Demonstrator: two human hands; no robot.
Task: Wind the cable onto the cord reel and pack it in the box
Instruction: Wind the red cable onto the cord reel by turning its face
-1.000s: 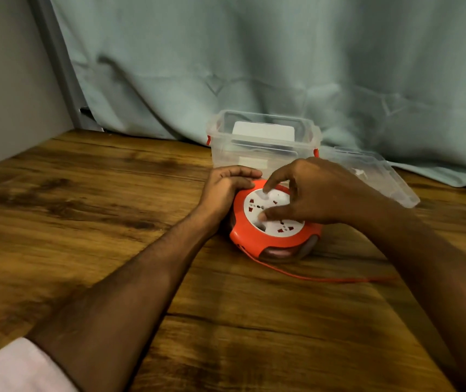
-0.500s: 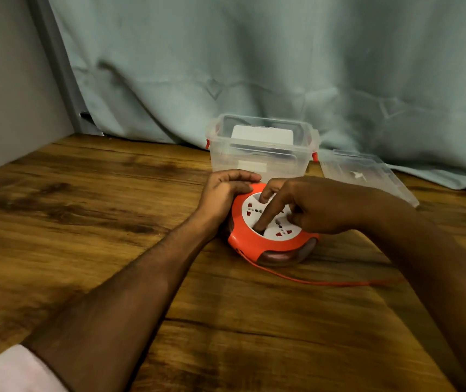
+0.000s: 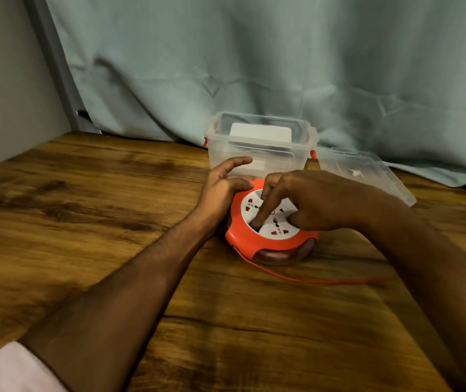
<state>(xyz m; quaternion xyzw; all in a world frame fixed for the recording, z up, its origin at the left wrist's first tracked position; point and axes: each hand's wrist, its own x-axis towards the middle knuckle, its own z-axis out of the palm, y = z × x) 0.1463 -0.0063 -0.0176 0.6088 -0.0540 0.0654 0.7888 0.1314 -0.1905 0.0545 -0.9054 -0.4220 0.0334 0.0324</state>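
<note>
An orange cord reel [image 3: 265, 242] with a white socket face lies flat on the wooden table. My left hand [image 3: 221, 188] grips its left rim, with the index finger lifted off. My right hand [image 3: 313, 200] rests on the white face, one fingertip pressed into a recess near the front-left of the disc. A thin orange cable [image 3: 319, 279] leaves the reel's front and trails right across the table, passing under my right forearm. Just behind the reel stands a clear plastic box [image 3: 260, 145] without its lid.
The box's clear lid [image 3: 367, 174] lies flat to the right of the box. A white item [image 3: 260, 132] sits inside the box. A pale green curtain [image 3: 254, 66] hangs along the table's back edge, and a grey wall [image 3: 5, 80] closes the left side.
My right fingertip has swept round the white face from the back towards the front-left, turning the disc. The left index finger has lifted off the rim.
</note>
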